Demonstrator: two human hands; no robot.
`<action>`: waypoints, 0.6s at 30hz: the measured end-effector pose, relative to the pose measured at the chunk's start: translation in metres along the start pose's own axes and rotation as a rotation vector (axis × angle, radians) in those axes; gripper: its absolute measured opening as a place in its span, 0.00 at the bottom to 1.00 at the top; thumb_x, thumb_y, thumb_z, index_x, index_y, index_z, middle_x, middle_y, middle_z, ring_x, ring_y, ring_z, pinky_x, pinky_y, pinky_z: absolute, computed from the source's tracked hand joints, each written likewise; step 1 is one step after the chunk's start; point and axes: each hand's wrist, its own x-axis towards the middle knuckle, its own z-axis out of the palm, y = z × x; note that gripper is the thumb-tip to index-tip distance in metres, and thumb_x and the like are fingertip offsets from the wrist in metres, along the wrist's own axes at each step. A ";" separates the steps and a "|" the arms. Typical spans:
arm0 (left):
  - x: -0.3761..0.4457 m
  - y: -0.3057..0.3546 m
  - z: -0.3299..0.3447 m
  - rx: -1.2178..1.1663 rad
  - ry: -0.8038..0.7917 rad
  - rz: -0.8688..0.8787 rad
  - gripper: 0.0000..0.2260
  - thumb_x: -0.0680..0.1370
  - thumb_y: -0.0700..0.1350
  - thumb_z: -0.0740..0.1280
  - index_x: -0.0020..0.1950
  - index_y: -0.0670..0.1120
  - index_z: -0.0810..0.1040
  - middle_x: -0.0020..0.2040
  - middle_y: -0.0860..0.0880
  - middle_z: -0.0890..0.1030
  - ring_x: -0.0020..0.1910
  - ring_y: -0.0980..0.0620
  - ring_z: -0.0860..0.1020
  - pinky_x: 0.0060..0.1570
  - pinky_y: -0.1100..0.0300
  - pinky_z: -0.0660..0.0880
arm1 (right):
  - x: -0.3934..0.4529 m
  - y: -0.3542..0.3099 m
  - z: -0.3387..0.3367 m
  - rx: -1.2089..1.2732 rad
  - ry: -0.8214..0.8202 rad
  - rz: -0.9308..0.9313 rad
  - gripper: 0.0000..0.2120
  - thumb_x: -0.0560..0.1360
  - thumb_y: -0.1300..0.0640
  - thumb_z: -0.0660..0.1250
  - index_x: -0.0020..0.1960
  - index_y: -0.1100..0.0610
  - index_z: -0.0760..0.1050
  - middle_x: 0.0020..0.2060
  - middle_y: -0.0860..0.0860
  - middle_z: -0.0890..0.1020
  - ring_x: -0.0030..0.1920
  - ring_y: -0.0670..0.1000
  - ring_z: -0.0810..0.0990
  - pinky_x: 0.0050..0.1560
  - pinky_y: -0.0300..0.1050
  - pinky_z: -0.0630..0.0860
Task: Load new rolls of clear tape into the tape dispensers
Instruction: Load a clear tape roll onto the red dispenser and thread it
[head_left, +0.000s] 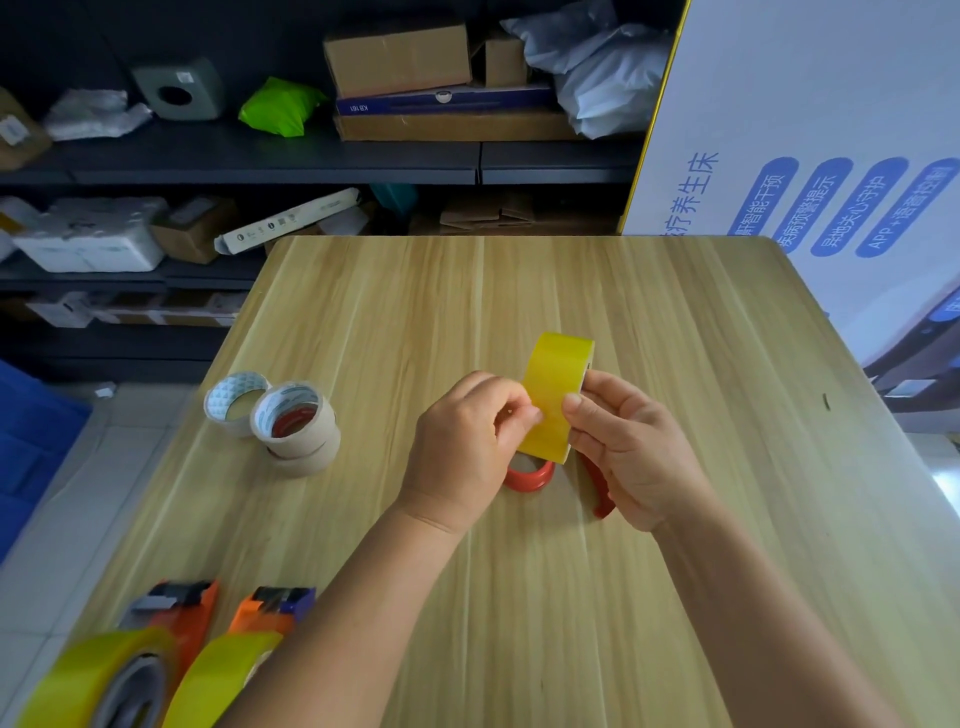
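Two hands meet over the middle of the wooden table, holding a yellowish tape roll up on its edge. The right hand grips the roll's side, fingers curled round it; the left hand pinches at its outer face with thumb and fingertips. Just beneath lies a red dispenser, partly hidden. Near the front left corner sit two orange dispensers already carrying tape, and further back, three empty cardboard cores.
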 end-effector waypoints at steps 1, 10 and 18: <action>0.002 0.001 -0.001 -0.011 0.010 -0.007 0.06 0.71 0.46 0.71 0.46 0.46 0.82 0.38 0.52 0.79 0.33 0.58 0.73 0.36 0.65 0.72 | 0.001 -0.001 0.000 0.010 -0.011 -0.002 0.19 0.67 0.59 0.68 0.57 0.62 0.77 0.52 0.61 0.83 0.50 0.58 0.82 0.57 0.55 0.77; 0.007 0.005 -0.001 0.046 0.031 0.009 0.10 0.72 0.47 0.70 0.50 0.45 0.83 0.39 0.51 0.81 0.33 0.56 0.76 0.35 0.64 0.73 | 0.004 -0.006 0.002 0.037 0.010 -0.020 0.18 0.67 0.59 0.69 0.55 0.62 0.78 0.50 0.62 0.83 0.50 0.60 0.78 0.62 0.63 0.72; 0.014 0.010 -0.007 -0.111 -0.050 -0.149 0.12 0.71 0.44 0.74 0.53 0.48 0.80 0.38 0.55 0.79 0.35 0.55 0.78 0.40 0.60 0.78 | 0.007 -0.009 0.000 -0.011 0.022 0.010 0.20 0.66 0.57 0.70 0.56 0.62 0.78 0.52 0.62 0.83 0.52 0.61 0.78 0.64 0.65 0.69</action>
